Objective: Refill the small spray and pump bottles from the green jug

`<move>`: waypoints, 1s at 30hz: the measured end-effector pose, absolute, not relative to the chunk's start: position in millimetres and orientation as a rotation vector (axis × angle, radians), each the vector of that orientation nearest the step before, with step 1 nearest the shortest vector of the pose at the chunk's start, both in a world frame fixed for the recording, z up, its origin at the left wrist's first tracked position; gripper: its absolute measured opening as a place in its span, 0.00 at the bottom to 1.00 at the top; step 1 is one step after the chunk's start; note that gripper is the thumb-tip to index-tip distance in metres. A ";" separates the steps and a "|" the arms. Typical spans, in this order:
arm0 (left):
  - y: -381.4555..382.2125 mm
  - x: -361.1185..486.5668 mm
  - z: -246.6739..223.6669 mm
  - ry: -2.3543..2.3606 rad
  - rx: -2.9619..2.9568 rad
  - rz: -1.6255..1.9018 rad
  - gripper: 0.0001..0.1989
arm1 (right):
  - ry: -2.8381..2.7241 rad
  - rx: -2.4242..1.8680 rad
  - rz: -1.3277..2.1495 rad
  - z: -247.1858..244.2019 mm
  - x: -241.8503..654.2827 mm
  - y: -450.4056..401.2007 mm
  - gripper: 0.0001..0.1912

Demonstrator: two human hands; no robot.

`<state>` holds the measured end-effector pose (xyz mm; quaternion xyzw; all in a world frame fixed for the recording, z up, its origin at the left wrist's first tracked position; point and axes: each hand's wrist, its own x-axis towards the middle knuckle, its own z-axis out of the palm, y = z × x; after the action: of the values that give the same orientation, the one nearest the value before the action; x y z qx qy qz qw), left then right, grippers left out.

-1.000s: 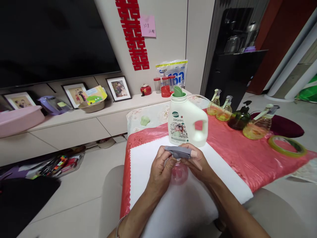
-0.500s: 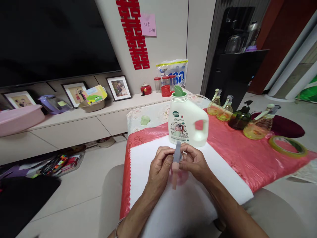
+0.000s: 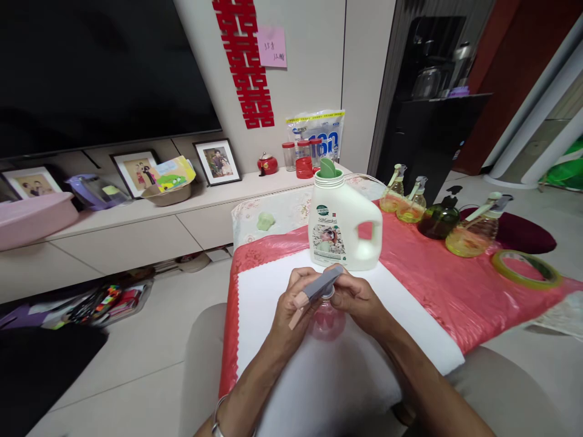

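In front of the jug [image 3: 334, 233], left hand [image 3: 289, 308] and right hand [image 3: 362, 302] fingers grip a sprayer [image 3: 321, 286] just swung leftward, seemingly mid-twist.

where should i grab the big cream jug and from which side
Probably by its loop handle, coming from the right: the cream jug stands upright with the handle on that side, a gap inside it for fingers. The neck seems a poorer hold, as a green piece sticks up from it.

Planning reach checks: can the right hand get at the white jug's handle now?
Probably yes: the handle of the white jug stands just beyond the right hand, with nothing visible between. It would likely need to release the spray head first.
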<state>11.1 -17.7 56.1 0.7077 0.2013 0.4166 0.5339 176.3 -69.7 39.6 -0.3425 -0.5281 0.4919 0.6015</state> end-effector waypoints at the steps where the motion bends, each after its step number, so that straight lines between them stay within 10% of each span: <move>1: -18.5 12.0 52.7 0.487 1.632 1.008 0.12 | -1.210 -0.785 1.139 37.7 175.7 -69.3 0.14; 12: -19.7 23.8 38.2 0.549 1.226 1.060 0.26 | -1.100 -0.832 1.132 36.7 165.3 -67.8 0.23; 30: -42.6 19.2 48.9 0.696 1.190 1.133 0.13 | -1.187 -0.892 0.968 36.6 165.8 -67.8 0.19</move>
<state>19.2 -42.6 48.9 0.5193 0.3035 0.4941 0.6278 165.8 -67.8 36.6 -0.3899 -0.5188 0.4230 0.6323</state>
